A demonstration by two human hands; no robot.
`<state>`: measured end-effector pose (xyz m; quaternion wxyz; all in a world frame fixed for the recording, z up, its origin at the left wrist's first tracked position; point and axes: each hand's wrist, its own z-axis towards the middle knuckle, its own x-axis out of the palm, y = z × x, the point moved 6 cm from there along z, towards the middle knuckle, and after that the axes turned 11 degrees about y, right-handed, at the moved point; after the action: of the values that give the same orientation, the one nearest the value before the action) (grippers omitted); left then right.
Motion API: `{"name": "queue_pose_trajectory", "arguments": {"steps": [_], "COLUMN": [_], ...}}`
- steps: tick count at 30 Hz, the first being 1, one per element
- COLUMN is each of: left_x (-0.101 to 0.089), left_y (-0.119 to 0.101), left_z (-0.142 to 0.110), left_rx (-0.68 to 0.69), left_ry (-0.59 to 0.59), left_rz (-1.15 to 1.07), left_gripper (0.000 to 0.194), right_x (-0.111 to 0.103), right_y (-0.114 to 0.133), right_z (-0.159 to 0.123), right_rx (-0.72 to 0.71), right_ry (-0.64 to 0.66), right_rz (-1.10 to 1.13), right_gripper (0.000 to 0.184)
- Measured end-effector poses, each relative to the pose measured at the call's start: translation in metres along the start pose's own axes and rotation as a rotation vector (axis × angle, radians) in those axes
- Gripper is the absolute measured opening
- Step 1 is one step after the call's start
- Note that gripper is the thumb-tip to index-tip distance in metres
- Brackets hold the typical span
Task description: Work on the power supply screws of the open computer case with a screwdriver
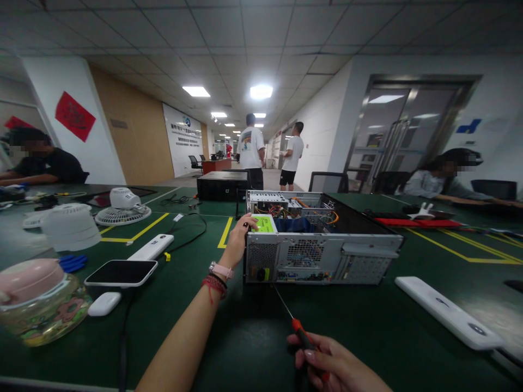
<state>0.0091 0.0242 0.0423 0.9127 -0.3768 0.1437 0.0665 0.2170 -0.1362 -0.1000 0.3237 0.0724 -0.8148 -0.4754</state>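
A desktop computer case [368,249] lies on its side on the green table, uncovered, its rear panel facing me. My left hand [238,239] is closed over the left corner of the power supply [265,224], a box with a bright yellow-green label inside the case; the thumb is partly hidden. In my right hand [327,359] is a screwdriver [301,331] with a red and black handle. Its thin shaft slants up and away, the tip reaching the lower edge of the rear panel near the power supply. Whether the tip sits on a screw I cannot tell.
To the left are a phone [121,272], a white power strip [151,247], a pink-lidded jar [41,305] and a small fan [122,213]. Another white strip [443,310] lies right. A black case [223,185] stands behind. People sit at both sides; two stand farther back.
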Motion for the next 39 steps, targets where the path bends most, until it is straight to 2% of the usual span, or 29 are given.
{"name": "queue_pose_trajectory", "arguments": {"steps": [8, 14, 21, 28, 34, 39], "left_x": [0.000, -0.001, 0.000, 0.000, -0.001, -0.001], "left_y": [0.002, 0.000, 0.001, 0.001, -0.001, 0.000], "left_z": [0.001, 0.001, 0.001, 0.001, 0.000, 0.000], "left_rx": [-0.001, 0.000, -0.006, -0.009, -0.025, -0.004], "left_ry": [0.005, 0.003, 0.006, 0.017, 0.019, 0.010], "left_rz": [0.005, 0.003, -0.011, -0.014, -0.006, -0.025], "left_gripper": [0.037, 0.037, 0.040, 0.039, 0.038, 0.037], "right_x": [0.006, 0.004, -0.003, -0.009, -0.004, 0.004], "right_y": [0.000, 0.005, 0.004, -0.001, 0.002, 0.001], "right_z": [0.003, 0.006, -0.002, -0.010, -0.009, -0.008], "right_rx": [0.040, 0.075, 0.108, 0.022, 0.040, 0.060], "right_ry": [-0.006, -0.060, -0.159, -0.053, -0.052, -0.051], "right_rz": [-0.055, -0.121, -0.077, 0.093, -0.006, -0.098], "right_gripper": [0.058, 0.043, 0.032, 0.039, 0.043, 0.057]}}
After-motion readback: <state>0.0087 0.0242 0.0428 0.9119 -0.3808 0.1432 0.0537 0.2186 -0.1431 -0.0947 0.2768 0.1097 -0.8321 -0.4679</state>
